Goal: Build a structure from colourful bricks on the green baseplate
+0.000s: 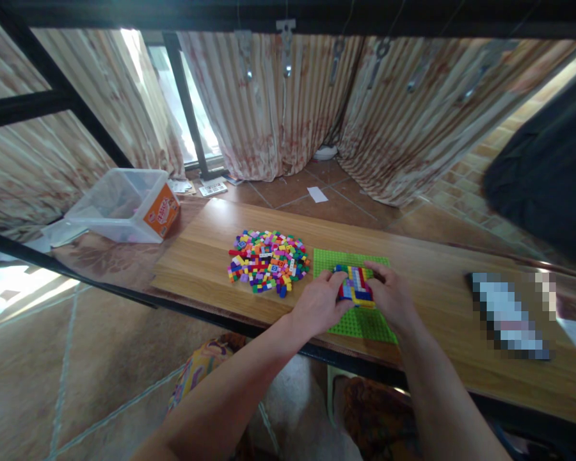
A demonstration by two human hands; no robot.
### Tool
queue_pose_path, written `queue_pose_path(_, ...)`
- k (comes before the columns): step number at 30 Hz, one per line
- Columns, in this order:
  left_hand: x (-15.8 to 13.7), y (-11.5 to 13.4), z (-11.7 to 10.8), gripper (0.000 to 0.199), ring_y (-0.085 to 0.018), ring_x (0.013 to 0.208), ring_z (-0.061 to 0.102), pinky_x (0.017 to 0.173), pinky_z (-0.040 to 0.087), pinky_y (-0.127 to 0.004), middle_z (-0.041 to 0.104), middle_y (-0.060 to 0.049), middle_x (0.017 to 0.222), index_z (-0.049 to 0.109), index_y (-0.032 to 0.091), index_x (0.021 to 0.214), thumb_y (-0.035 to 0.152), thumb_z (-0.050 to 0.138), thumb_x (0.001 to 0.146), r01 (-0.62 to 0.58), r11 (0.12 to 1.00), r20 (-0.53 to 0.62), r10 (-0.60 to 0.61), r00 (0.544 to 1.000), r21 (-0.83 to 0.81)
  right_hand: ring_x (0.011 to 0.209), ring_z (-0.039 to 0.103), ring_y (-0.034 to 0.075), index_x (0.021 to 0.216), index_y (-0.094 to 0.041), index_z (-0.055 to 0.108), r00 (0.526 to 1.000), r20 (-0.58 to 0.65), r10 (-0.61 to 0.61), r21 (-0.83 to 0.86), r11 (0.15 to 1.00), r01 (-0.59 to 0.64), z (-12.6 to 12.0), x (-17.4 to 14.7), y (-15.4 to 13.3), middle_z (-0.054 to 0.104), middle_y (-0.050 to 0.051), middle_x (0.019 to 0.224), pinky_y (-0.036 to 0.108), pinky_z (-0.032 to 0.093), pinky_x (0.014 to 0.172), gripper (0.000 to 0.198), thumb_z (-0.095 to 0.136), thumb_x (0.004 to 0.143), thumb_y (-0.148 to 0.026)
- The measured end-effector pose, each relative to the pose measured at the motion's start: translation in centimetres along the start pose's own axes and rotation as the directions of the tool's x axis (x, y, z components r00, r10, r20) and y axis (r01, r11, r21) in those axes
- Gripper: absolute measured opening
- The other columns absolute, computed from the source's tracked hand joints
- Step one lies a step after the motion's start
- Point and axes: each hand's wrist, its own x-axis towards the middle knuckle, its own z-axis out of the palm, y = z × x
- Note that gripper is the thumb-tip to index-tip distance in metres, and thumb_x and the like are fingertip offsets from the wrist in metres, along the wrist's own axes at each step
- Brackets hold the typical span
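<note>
Where my fingers meet, they close on a small brick assembly (356,285), a blocky, studded build of hard plastic in blue, yellow, red, purple and white layers. My left hand (319,301) grips it from the left, the thumb curled toward its near left corner; my right hand (392,294) clasps it from the right, fingers (375,269) bent over the far top edge. Both sets of fingers are clenched around the assembly, one on each side.

The assembly sits on a bright green baseplate (365,323), a flat, square sheet with a fine studded texture, lying on the counter (201,262). The plate shows beyond the build on the far side and toward me.

Just left of the baseplate lies a loose heap of bricks (269,261), small, glossy, many-coloured pieces spread in a rough oval, touching the wood.

The counter is a long plank of pale wood with lengthwise grain and a dark front edge. At its right end lies a flat oblong item (509,314), blurred out; I cannot tell what it is.

Beyond the counter's left end, a clear plastic bin (120,205) with an orange label lies tilted on a brown patterned surface. Ribbed, pale floral curtains (278,102) hang behind, over a tiled terracotta floor (331,198).
</note>
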Motion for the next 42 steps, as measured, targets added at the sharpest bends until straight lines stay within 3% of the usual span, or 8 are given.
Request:
queue_pose_path(6,0.0,0.1,0.1,0.049,-0.026,0.106,0.061,0.093,0.052,-0.041,0.057,-0.01,0.12,0.045,0.019,0.13,0.039,0.06,0.087,0.012,1.0,-0.009,-0.012,1.0,-0.01,0.096,0.065,0.025,0.117,-0.015,0.067,0.994,0.004,0.11,0.065,0.992,-0.11,-0.1,0.0,-0.9,0.07,0.01,0.111,0.046,0.052,0.089,0.056,0.044,0.067,-0.022)
queue_pose_path(13,0.0,0.0,0.2,0.047,-0.026,0.105,0.061,0.093,0.051,-0.041,0.057,-0.01,0.118,0.046,0.02,0.128,0.039,0.061,0.087,0.017,1.0,-0.015,-0.017,1.0,-0.013,0.095,0.065,0.025,0.115,-0.017,0.069,0.998,-0.01,0.063,0.035,0.997,-0.062,-0.1,0.0,-0.9,0.07,0.008,0.109,0.046,0.052,0.09,0.053,0.043,0.068,-0.022)
queue_pose_path(24,0.1,0.1,0.1,0.048,-0.026,0.105,0.061,0.091,0.052,-0.041,0.057,-0.01,0.118,0.045,0.02,0.126,0.038,0.063,0.086,0.03,0.999,-0.012,-0.03,0.999,-0.01,0.103,0.065,0.026,0.109,-0.015,0.072,0.997,-0.037,-0.066,-0.15,0.987,0.059,0.0,-0.6,-2.3,0.071,0.013,0.111,0.044,0.048,0.095,0.049,0.04,0.072,-0.019)
queue_pose_path(32,0.0,0.2,-0.3,0.039,-0.023,0.099,0.061,0.088,0.052,-0.038,0.058,-0.008,0.114,0.049,0.02,0.121,0.037,0.061,0.087,-0.004,1.0,0.002,0.004,1.0,-0.004,0.089,0.067,0.024,0.108,-0.015,0.073,0.998,-0.046,0.052,-0.057,0.997,-0.055,-0.2,-0.4,-2.1,0.073,0.01,0.102,0.042,0.052,0.086,0.049,0.043,0.07,-0.023)
queue_pose_path(42,0.1,0.2,-0.5,0.034,-0.023,0.095,0.061,0.086,0.052,-0.036,0.059,-0.007,0.107,0.053,0.02,0.116,0.039,0.06,0.088,-0.018,0.999,0.015,0.017,1.0,0.038,0.086,0.066,0.024,0.104,-0.016,0.074,0.998,-0.044,0.055,-0.04,0.998,-0.056,-0.1,-0.1,-2.0,0.073,0.01,0.098,0.042,0.052,0.084,0.049,0.042,0.067,-0.023)
